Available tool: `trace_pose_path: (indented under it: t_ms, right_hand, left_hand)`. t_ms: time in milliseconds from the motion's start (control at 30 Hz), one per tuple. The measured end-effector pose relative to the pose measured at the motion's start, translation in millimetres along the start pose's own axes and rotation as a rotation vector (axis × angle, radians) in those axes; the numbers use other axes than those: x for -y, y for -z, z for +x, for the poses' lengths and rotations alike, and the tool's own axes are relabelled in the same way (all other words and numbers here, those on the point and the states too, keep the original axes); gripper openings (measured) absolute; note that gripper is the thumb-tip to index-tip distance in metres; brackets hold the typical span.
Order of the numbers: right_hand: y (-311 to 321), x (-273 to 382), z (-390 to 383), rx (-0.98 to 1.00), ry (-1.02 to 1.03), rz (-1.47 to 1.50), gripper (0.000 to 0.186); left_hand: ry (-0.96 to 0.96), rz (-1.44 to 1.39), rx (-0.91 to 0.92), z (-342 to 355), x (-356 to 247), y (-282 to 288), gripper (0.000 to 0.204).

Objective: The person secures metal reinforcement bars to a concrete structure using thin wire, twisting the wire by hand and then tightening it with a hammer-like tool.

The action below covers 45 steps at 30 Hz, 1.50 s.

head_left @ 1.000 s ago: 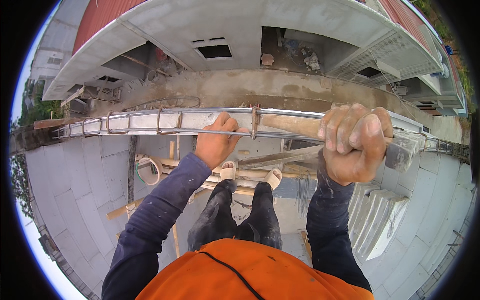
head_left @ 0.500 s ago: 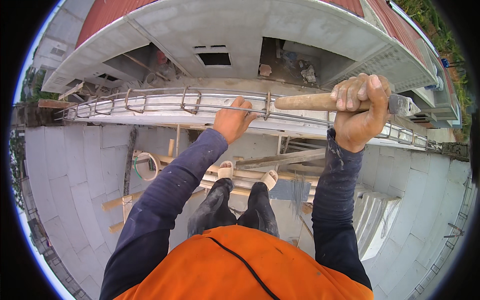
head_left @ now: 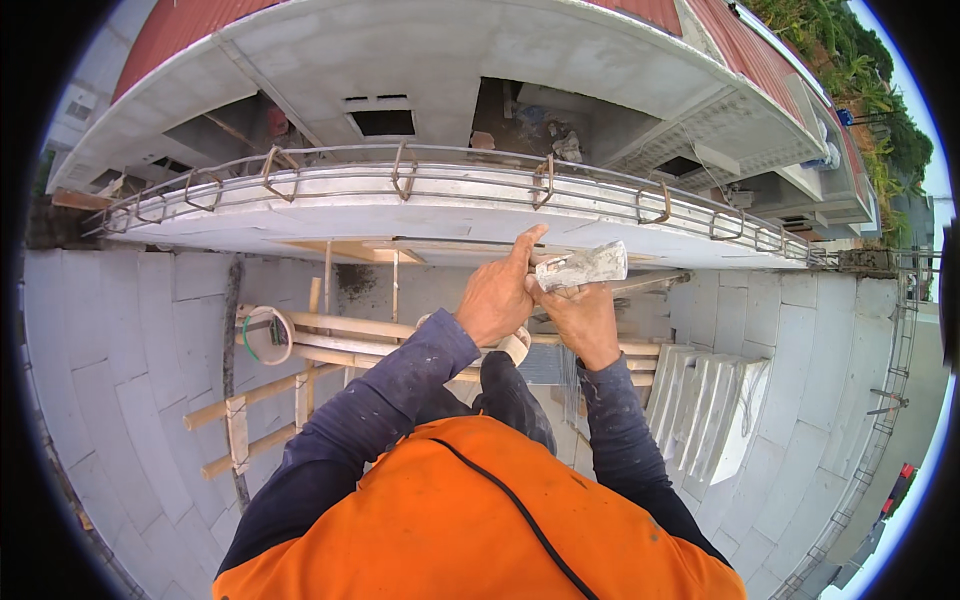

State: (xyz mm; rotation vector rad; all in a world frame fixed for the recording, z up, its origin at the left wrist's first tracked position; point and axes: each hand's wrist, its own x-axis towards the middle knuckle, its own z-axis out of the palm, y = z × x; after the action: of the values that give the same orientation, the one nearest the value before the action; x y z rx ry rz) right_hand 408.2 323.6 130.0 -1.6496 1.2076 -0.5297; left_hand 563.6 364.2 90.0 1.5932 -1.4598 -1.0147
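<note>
My right hand is closed around a hammer close to its head. The head is grey and crusted with pale dust, and it points to the right; the wooden handle is hidden. Against the right hand, my left hand has curled fingers and one digit stretched up. Whatever the left fingers hold is hidden behind the hand. Both hands are in front of the block wall, below a cage of rebar tied with rusty stirrups along the wall's top.
Below lie wooden scaffold poles, with a round bucket at the left. Stacked pale blocks stand at the right. Beyond the wall is a grey building with red roofing. One shoe shows under my hands.
My left hand has left the rebar and moved lower. My right hand has brought the hammer leftward and down, and the hands now meet. The view has shifted right.
</note>
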Motion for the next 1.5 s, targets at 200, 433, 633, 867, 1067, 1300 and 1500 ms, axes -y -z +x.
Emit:
trace_pose_path:
  t_ms: [200, 433, 633, 867, 1067, 1300, 1500]
  right_hand:
    - [-23, -11, -13, -0.117, -0.100, 0.175, 0.017]
    - [-20, 15, -7, -0.159, -0.155, 0.352, 0.015]
    - [-1, 25, -5, -0.181, -0.157, 0.497, 0.016]
    - [3, 28, -2, -0.157, -0.151, 0.458, 0.014]
    - [0, 36, -1, -0.098, -0.152, 0.370, 0.014]
    - [-27, 59, 12, 0.085, -0.161, 0.276, 0.016]
    - [-47, 46, 26, 0.012, -0.113, 0.227, 0.023]
  left_hand:
    - [0.004, -0.013, 0.183, -15, 14, 13, 0.067]
    - [-0.012, -0.248, 0.299, -26, 28, 37, 0.052]
    - [0.242, -0.876, 0.339, -35, 57, 68, 0.049]
    - [0.200, -0.945, 0.251, -26, 57, 78, 0.051]
    - [0.207, -1.205, 0.216, -23, 58, 70, 0.053]
    - [0.166, -1.291, 0.274, -24, 48, 45, 0.054]
    - [0.216, -1.396, 0.220, -29, 47, 48, 0.035]
